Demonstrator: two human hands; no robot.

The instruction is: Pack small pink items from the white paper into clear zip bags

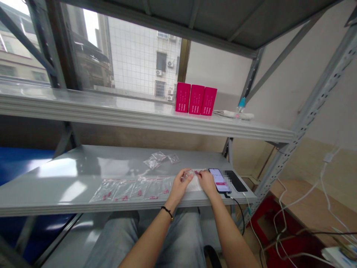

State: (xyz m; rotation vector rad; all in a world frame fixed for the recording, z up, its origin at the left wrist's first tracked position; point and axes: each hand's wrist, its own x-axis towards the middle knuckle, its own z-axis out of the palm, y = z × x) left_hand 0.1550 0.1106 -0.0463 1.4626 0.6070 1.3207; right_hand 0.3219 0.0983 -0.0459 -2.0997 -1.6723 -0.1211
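Left hand [180, 185] pinches a small clear plastic bag [189, 174] near the front of the shelf, its long axis roughly level and pointing toward the right hand [208, 183], whose grip cannot be told. The steel shelf [55, 178] bears a row of filled bags [131, 190] at 9 o'clock, loose bags [158, 160] at 11 o'clock and a smartphone [219, 180] at 3 o'clock.

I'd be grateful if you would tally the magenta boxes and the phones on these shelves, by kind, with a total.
Magenta boxes: 3
Phones: 2
Total: 5
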